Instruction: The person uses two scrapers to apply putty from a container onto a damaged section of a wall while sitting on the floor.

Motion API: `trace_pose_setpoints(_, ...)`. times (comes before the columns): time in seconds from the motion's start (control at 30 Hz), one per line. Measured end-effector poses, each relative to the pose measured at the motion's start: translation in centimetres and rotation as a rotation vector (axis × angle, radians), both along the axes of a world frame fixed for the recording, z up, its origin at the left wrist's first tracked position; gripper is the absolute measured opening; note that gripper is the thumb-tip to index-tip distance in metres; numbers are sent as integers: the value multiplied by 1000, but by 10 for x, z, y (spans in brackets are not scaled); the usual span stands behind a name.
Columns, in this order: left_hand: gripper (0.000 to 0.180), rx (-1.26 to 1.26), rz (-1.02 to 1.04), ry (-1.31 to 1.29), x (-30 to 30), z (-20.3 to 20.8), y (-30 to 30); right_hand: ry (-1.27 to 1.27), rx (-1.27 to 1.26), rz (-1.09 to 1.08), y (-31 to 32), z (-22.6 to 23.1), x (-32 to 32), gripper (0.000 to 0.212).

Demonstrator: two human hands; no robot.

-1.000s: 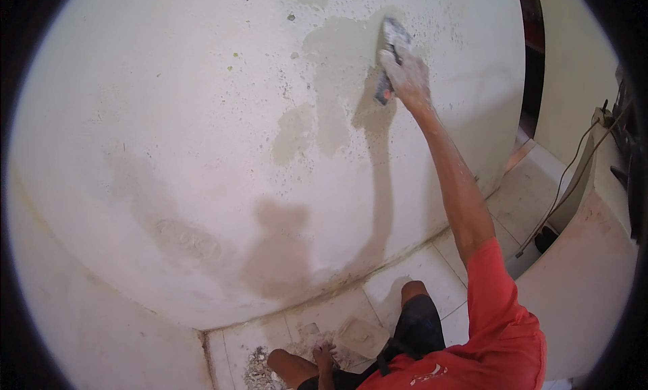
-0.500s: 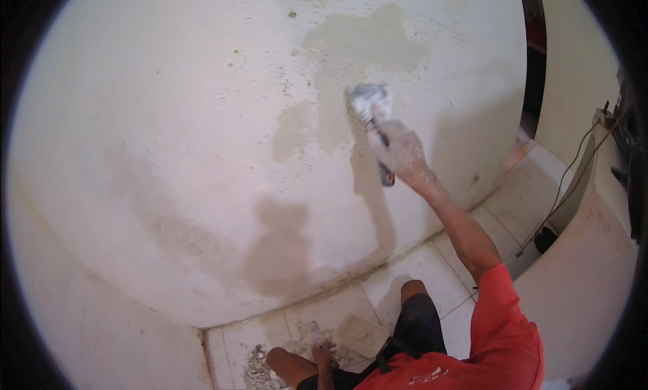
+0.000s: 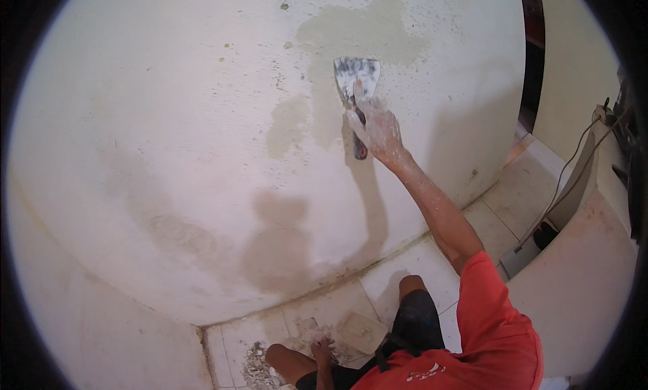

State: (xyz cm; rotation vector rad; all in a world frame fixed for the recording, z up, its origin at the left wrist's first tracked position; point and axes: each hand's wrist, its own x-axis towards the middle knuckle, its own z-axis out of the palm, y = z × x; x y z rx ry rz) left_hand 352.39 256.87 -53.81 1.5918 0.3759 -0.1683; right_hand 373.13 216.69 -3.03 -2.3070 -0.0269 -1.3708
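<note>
My right hand (image 3: pixel 381 130), dusted white, is closed round the dark handle of a wide putty knife (image 3: pixel 358 73). One finger stretches along the blade, which is smeared with white paste and lies at the white wall (image 3: pixel 202 120). Damp-looking greyish filler patches (image 3: pixel 364 29) surround the blade. Low down between my knees, my left hand (image 3: pixel 322 349) has its fingers curled; a small pale flat piece (image 3: pixel 308 324) shows just beyond them, and whether they grip it is unclear. Beside that hand a shallow rectangular tub (image 3: pixel 362 332) rests on the tiles, with pale material in it.
Crumbled debris (image 3: pixel 256 366) lies on the tiled floor (image 3: pixel 418 262) by my left knee. To the right stands a curved pale partition (image 3: pixel 580 275) with a cable (image 3: pixel 574 157) hanging over it. A narrow dark opening (image 3: pixel 533 66) breaks the wall at right.
My right hand has carried the putty knife up and to the left across the wall, and its blade now stands more upright. My left hand has stayed low, shifting only slightly.
</note>
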Motion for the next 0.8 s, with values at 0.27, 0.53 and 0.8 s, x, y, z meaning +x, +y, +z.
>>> trace_pose_setpoints(0.27,27,7,-17,-51,2,-8,7,-77,138,15,-47,-18,-24,63)
trace_pose_setpoints(0.53,26,-46,23,-38,4,-11,4,-142,100,-8,-25,11,-9,59)
trace_pose_setpoints(0.8,25,23,-44,-53,1,-11,9,-89,-250,-154,-52,-10,-21,59)
